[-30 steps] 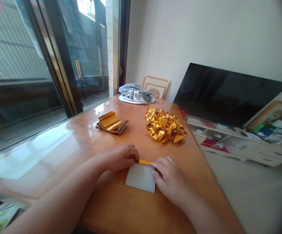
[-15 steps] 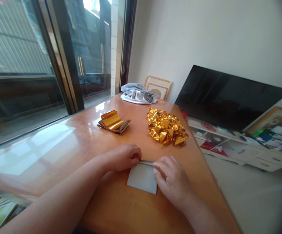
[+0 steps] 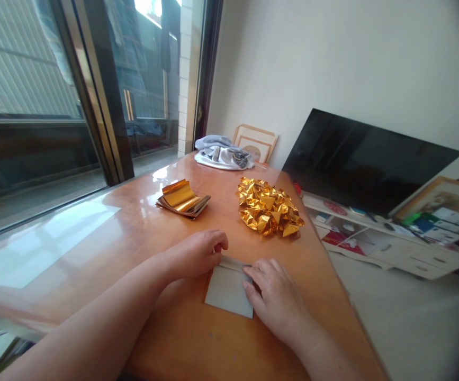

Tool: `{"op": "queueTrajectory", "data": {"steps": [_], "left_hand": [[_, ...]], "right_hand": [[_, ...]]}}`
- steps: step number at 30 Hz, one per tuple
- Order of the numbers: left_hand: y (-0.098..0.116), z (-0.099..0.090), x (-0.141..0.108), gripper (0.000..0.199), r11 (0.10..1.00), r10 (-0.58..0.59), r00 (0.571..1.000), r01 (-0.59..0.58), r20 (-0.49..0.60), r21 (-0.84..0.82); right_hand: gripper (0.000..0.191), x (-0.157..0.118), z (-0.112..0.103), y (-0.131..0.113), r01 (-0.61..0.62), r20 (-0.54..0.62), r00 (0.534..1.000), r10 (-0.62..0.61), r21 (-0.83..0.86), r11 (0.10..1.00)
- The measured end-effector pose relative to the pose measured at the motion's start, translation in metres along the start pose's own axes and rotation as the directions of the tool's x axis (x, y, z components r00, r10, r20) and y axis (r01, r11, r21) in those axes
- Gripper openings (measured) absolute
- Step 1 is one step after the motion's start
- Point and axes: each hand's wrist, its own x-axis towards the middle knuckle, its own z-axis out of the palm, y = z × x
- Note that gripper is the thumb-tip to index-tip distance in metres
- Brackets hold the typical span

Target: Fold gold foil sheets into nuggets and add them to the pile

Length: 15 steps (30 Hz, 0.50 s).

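A square sheet of foil paper (image 3: 227, 288) lies on the orange wooden table (image 3: 142, 222) in front of me, silver side up. Its far edge is folded over into a narrow flap, and a thin gold-orange edge shows along its left side. My left hand (image 3: 195, 255) sits at the sheet's far left corner, fingers curled onto the fold. My right hand (image 3: 272, 296) presses on the sheet's right side, with the fingertips on the flap's end. Farther off lie a stack of gold foil squares (image 3: 182, 199) and a heap of small folded gold foil pieces (image 3: 269, 207).
A crumpled grey-and-white cloth (image 3: 223, 153) and a leaning picture frame (image 3: 255, 142) stand at the table's far end. To the right, past the table edge, are a black screen (image 3: 368, 159) and a low white cabinet (image 3: 407, 259). A glass door (image 3: 46, 106) runs along the left.
The sheet's far edge, a gold strip earlier, now lies folded toward me as a silver flap. My left hand has lifted slightly and shifted left of the fold.
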Motion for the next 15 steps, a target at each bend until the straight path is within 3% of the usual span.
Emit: {"op": "queueTrajectory", "data": {"steps": [7, 15], "left_hand": [[0.011, -0.013, -0.005, 0.031, 0.992, 0.108, 0.977, -0.093, 0.186, -0.085], [0.012, -0.012, -0.006, 0.037, 0.986, 0.166, 0.951, -0.156, 0.26, -0.059]], "right_hand": [[0.026, 0.0, 0.002, 0.001, -0.01, -0.004, 1.0, 0.01, 0.022, 1.0], [0.025, -0.001, -0.001, 0.002, -0.001, -0.004, 1.0, 0.001, 0.054, 0.999]]}}
